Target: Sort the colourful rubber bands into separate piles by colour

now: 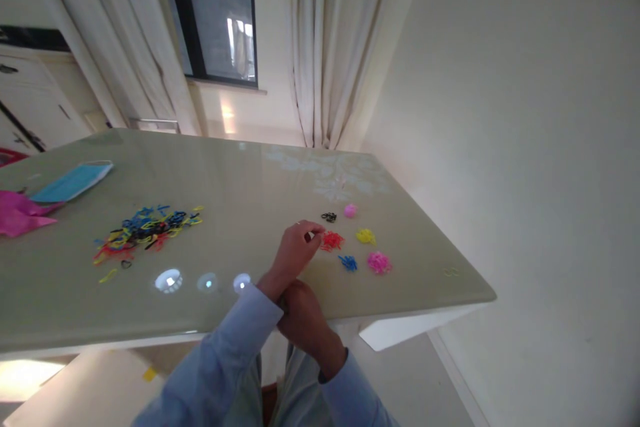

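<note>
My left hand [295, 250] reaches across the table, its thumb and fingertips pinched together at the left edge of a small red pile [332, 241]. Anything between those fingertips is too small to make out. Close below the left wrist, my right hand [305, 320] is curled closed near the table's front edge; what it holds, if anything, is hidden. Around the red pile lie black pieces [329, 217], a pink ball-like clump [351, 211], a yellow pile [366, 236], a blue pile [349, 263] and a larger pink pile [379, 263].
A mixed heap of coloured bands [145, 230] spreads over the left part of the glossy table [235, 193]. Farther left are a blue face mask [75, 181] and a pink item [23, 213]. Two faint yellow pieces [451, 272] lie near the right edge.
</note>
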`<control>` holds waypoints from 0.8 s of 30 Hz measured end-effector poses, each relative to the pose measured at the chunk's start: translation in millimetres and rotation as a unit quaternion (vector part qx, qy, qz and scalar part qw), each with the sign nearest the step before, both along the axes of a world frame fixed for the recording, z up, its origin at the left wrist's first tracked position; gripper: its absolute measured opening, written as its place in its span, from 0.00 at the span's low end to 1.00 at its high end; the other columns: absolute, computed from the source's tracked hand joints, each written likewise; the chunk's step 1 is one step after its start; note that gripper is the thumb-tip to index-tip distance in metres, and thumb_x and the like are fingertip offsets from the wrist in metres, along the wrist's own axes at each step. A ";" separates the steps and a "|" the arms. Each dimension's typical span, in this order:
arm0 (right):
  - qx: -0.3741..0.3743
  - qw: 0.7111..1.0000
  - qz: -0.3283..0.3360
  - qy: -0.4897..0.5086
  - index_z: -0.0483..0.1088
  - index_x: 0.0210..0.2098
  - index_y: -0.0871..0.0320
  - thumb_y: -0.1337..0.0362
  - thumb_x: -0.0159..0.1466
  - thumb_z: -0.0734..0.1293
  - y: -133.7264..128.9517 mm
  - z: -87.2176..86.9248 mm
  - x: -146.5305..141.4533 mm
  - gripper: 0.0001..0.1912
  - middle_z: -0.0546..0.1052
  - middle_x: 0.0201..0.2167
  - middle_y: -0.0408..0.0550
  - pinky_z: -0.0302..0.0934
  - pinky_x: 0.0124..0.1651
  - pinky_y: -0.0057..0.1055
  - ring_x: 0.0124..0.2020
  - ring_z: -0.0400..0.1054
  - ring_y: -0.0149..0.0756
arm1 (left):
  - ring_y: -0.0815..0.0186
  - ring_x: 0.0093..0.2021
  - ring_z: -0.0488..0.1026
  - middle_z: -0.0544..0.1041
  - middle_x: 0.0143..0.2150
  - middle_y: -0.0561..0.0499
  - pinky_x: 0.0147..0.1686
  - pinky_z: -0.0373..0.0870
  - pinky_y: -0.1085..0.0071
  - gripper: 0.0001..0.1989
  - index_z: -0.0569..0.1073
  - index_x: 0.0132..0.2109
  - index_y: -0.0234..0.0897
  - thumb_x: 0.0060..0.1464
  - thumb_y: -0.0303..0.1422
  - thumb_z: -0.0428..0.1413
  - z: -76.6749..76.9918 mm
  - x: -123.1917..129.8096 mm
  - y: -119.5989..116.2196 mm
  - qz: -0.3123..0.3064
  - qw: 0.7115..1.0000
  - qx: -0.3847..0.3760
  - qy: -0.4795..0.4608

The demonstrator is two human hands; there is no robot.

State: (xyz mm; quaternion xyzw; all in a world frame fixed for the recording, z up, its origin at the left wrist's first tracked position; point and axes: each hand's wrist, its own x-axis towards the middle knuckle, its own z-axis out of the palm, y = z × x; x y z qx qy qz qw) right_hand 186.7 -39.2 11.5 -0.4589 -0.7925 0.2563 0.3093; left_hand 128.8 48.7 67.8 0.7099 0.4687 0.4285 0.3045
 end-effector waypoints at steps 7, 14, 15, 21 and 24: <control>-0.012 0.999 -0.030 -0.028 0.74 0.36 0.60 0.76 0.51 0.64 -0.5 0.9 0.7 0.14 0.80 0.38 0.54 0.63 0.42 0.32 0.39 0.73 0.43 | 0.63 0.39 0.76 0.82 0.39 0.46 0.45 0.70 0.67 0.13 0.82 0.40 0.37 0.53 0.26 0.53 -17.7 11.3 34.8 -0.117 0.982 0.031 0.145; -0.001 1.000 -0.012 -0.024 0.75 0.36 0.61 0.75 0.53 0.66 -0.5 -1.0 1.4 0.12 0.80 0.38 0.54 0.63 0.42 0.30 0.39 0.73 0.41 | 0.62 0.44 0.75 0.80 0.44 0.45 0.49 0.69 0.66 0.17 0.80 0.46 0.37 0.54 0.24 0.50 -24.6 10.0 30.6 -0.132 0.979 0.053 0.145; 0.002 1.000 -0.006 -0.022 0.75 0.36 0.61 0.76 0.53 0.66 -0.3 -1.2 1.7 0.12 0.80 0.38 0.54 0.62 0.43 0.30 0.39 0.73 0.41 | 0.62 0.44 0.75 0.79 0.45 0.45 0.49 0.69 0.66 0.18 0.80 0.46 0.37 0.54 0.23 0.50 -24.6 9.3 29.9 -0.127 0.981 0.053 0.134; 0.027 0.999 -0.003 -0.042 0.75 0.34 0.59 0.75 0.55 0.65 -0.7 -0.8 2.3 0.10 0.80 0.36 0.51 0.62 0.41 0.28 0.38 0.72 0.39 | 0.64 0.40 0.75 0.79 0.45 0.45 0.47 0.70 0.67 0.17 0.80 0.45 0.36 0.52 0.22 0.51 -29.2 -0.4 27.5 -0.098 0.990 0.037 0.094; 0.033 0.999 -0.004 -0.035 0.75 0.33 0.59 0.74 0.58 0.65 -1.8 1.6 2.6 0.08 0.79 0.33 0.49 0.61 0.40 0.27 0.36 0.71 0.36 | 0.65 0.37 0.74 0.79 0.44 0.46 0.45 0.70 0.67 0.15 0.79 0.45 0.37 0.54 0.23 0.51 -36.0 -12.6 22.1 -0.086 0.992 0.034 0.090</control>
